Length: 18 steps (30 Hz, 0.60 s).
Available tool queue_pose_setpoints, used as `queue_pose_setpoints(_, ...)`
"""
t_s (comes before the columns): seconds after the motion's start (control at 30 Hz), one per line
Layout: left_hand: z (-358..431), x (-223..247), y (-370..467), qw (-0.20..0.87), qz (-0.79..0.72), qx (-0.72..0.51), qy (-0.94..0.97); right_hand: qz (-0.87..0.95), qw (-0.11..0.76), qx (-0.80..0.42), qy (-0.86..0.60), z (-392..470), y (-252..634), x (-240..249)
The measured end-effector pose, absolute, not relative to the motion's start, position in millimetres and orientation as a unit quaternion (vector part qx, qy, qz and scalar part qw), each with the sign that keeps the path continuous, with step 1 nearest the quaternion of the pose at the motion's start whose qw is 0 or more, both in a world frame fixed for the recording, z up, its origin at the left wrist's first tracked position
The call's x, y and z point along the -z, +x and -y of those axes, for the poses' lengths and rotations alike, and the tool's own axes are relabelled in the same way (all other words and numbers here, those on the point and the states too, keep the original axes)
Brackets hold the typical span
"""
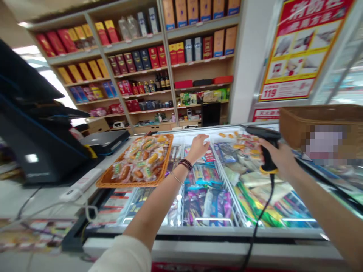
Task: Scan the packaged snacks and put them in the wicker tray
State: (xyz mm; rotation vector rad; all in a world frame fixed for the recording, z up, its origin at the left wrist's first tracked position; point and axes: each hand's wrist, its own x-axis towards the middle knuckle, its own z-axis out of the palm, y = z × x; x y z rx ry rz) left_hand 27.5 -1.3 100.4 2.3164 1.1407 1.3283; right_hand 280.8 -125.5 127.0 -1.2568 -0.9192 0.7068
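A till [31, 124] stands at far left, and beside it a tray [104, 183] of wrapped snacks rests on the freezer [176, 230]. The left hand [198, 146] reaches over the freezer's glass lid, fingers loosely curled and holding nothing, resting at the far edge near the tray. The right hand [279, 156] is wrapped firmly round the grip of a scanner [263, 145], held above the frozen packs, its cord hanging down. A basket [320, 124] sits at right.
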Motion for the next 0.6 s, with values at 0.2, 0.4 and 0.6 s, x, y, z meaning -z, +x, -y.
queue_pose_setpoints(0.2, 26.4, -53.1, 190.0, 0.203, -0.278, -0.385, 0.856, 0.320, 0.686, -0.278, -0.591, 148.5, 349.6, -121.7)
queue_pose_setpoints(0.4, 56.5, -24.8, 251.1, 0.114, -0.285, -0.223, 0.925, 0.291, 0.697, -0.258, -0.602, 154.3, 382.7, -85.0)
queue_pose_setpoints(0.6, 26.3, -19.4, 174.8, 0.118, -0.461, -0.295, 0.829, 0.334, 0.684, -0.280, -0.585, 139.3, 354.9, -68.4)
